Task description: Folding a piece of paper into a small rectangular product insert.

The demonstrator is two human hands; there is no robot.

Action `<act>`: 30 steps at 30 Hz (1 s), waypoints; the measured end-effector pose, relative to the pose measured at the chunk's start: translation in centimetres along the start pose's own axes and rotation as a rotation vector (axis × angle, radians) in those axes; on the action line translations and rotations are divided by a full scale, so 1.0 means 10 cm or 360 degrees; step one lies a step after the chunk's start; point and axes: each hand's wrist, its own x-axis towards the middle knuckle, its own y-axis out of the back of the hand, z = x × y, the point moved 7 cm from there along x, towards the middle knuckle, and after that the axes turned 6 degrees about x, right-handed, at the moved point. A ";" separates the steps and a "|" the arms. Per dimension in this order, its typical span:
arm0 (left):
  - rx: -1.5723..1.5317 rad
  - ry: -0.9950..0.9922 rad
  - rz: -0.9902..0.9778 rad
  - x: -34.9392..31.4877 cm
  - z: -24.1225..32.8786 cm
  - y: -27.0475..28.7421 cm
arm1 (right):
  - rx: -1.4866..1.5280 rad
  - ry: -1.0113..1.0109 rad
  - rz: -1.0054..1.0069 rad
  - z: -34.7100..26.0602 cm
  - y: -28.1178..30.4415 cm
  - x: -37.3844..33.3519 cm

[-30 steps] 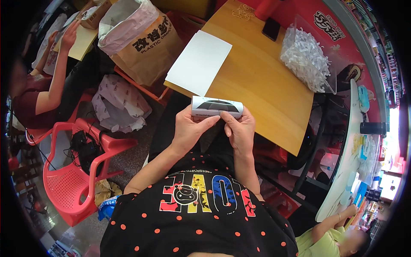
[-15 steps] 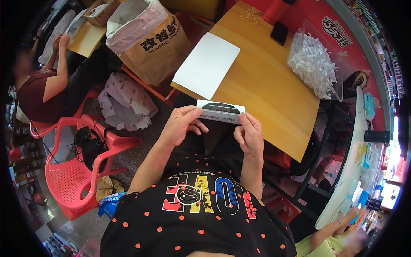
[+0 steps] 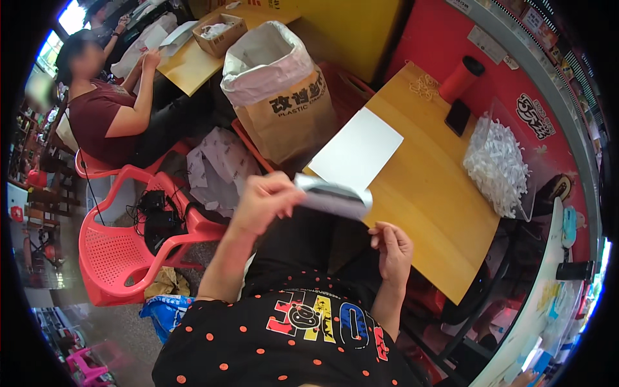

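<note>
Pinched at its left end by my left hand (image 3: 264, 201) is a small white and grey printed paper sleeve (image 3: 335, 196) with a dark umbrella picture, blurred by motion and tilted down to the right. My left fingers are closed on it. My right hand (image 3: 393, 251) is apart from the sleeve, below its right end, near the table edge, with its fingers loosely bent and nothing visible in them. Just beyond the sleeve, a stack of white sheets (image 3: 361, 148) lies on the wooden table (image 3: 429, 213).
On the table are a clear bin of white paper strips (image 3: 496, 168), a phone (image 3: 458, 117), a red cylinder (image 3: 461, 79) and rubber bands (image 3: 424, 86). A large lined paper sack (image 3: 284, 129) stands left of it. Further left are a red chair (image 3: 116, 251) and a seated person (image 3: 109, 116).
My right hand has let go of the sleeve and dropped away from it. My left hand now holds the sleeve alone, tilted. The whole view has shifted toward the left.
</note>
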 end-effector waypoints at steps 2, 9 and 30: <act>0.0031 -0.0159 0.0378 0.19 0.22 0.44 | -0.0062 0.0124 0.0082 -0.09 0.10 0.02; 0.0723 -0.0572 0.1134 1.32 0.87 1.63 | -0.0118 0.0042 -0.0009 -0.05 -0.05 -0.01; 0.0080 0.0196 0.0327 -0.11 -1.31 0.38 | -0.2442 0.1594 -0.0486 -0.15 -0.92 0.39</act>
